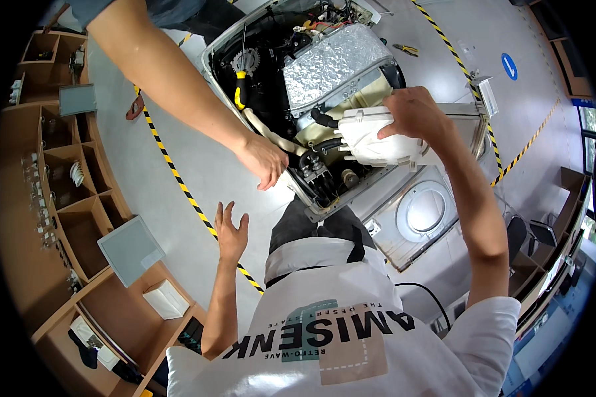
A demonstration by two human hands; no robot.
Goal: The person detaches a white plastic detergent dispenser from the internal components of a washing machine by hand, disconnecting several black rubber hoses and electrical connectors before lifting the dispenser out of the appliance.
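Note:
An opened-up washing machine (245,109) stands in front of me, its inner parts exposed. At its near right corner my right hand (414,114) is closed on the top of a white plastic dispenser housing (377,142). Black hoses (326,144) run from that housing into the machine. Empty, with fingers apart, my left hand (230,235) is raised in the air left of my waist. A co-worker's hand (263,161) reaches in from the upper left to the machine's near left edge, close to a valve block (316,173).
A yellow-black screwdriver (241,91) rests inside the machine beside a foil-covered panel (338,66). Pliers (406,49) lie on the floor. A detached front panel with a round opening (404,228) is beside my legs. Wooden shelving (79,228) lines the left; striped tape (172,169) marks the floor.

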